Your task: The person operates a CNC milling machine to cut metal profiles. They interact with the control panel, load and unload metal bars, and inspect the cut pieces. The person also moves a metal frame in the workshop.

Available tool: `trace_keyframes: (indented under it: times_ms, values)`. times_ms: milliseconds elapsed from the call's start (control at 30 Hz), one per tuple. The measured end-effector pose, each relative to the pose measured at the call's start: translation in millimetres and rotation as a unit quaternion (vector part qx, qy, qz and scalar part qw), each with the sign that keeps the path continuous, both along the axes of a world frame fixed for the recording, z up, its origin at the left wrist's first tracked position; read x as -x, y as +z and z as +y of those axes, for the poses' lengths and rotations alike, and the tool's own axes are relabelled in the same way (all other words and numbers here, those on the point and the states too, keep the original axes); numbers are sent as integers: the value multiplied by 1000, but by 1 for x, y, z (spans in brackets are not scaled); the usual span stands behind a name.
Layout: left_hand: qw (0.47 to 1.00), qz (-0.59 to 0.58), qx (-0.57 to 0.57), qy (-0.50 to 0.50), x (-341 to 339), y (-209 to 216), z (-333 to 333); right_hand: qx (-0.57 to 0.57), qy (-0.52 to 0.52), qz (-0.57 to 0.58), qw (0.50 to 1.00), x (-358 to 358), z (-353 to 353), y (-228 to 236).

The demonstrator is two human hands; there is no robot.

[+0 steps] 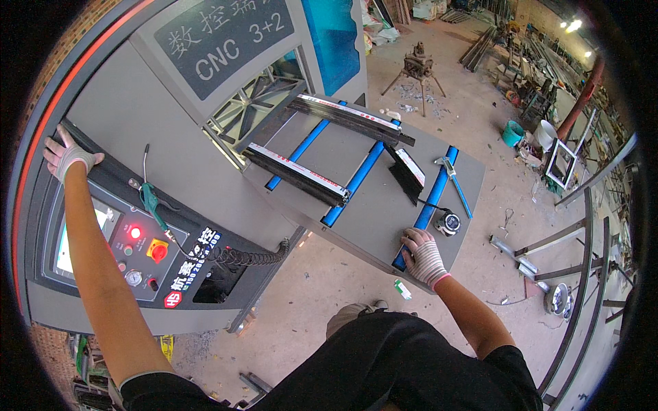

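Observation:
My left hand (70, 156), in a striped white glove with bare fingertips, rests on the black upper edge of the grey machine's control panel (154, 284), its fingers spread. My right hand (426, 262), gloved alike, lies on the near end of a blue strip (428, 209) at the front edge of the grey worktable (312, 147). Its fingers are a little bent, with nothing visible in them. Beside that strip are a round tape measure (448, 223), a caliper (454, 183) and a short black profile piece (407, 171). Two longer black profiles (299, 174) lie across other blue strips.
A green air blow gun (149, 200) with a coiled black hose (257, 257) rests on the panel, near a lit red button (135, 232) and a red-yellow knob (157, 251). Metal racks (582, 274) stand at right. A tripod stand (419, 65) and buckets (512, 133) are farther back.

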State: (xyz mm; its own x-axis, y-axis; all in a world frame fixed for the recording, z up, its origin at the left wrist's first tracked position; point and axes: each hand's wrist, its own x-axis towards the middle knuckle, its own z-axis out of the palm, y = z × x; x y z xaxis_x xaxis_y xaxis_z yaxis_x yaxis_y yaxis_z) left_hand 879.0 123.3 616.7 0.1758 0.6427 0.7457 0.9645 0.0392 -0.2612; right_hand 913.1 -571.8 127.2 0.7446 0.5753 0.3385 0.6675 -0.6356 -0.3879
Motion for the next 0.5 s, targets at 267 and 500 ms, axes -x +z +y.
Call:
trace_keyframes:
  times_ms: [267,500]
  values:
    - [1000,5,7,6,1,1,-10,-6,5,-9,1000,0,0,0]
    - [1000,4,-3,-4,2,1,-3,-10,5,-10,1000,2,0,3]
